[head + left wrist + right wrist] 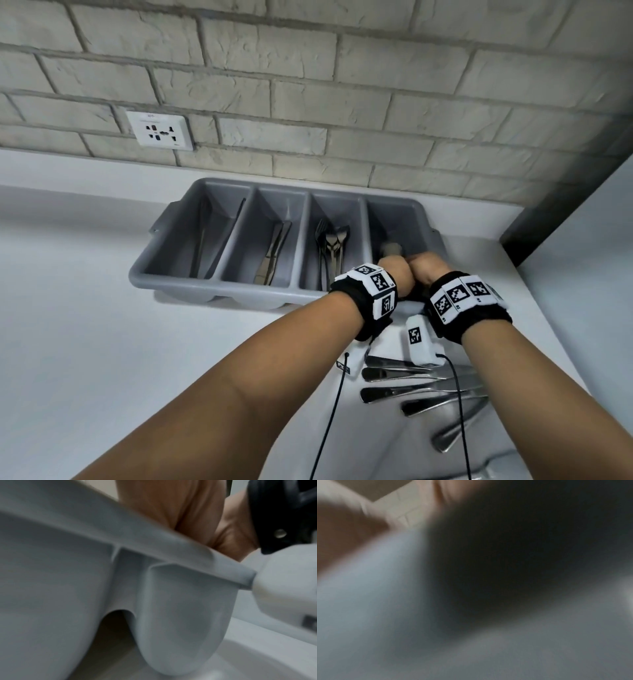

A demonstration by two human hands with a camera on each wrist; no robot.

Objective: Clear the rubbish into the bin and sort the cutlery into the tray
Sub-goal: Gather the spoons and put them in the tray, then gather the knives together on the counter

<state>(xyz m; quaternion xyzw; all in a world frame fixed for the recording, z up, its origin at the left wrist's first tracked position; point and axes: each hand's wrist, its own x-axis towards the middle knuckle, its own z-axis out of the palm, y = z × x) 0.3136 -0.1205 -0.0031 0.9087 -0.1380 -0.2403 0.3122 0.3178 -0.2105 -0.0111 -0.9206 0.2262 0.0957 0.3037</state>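
The grey four-compartment cutlery tray stands against the brick wall. Long thin utensils lie in its first compartment, knives in the second and forks in the third. Both hands are pressed together over the near end of the rightmost compartment. My left hand is curled round a dull rounded metal piece, seemingly a spoon, which pokes out beyond it. My right hand is beside it with its fingers hidden. The left wrist view shows the tray's outer wall and the left palm above the rim. The right wrist view is a blur.
Several loose pieces of cutlery lie on the white counter under my right forearm. A wall socket sits at the back left. A dark vertical edge closes off the counter on the right. White counter stretches to the left of the tray.
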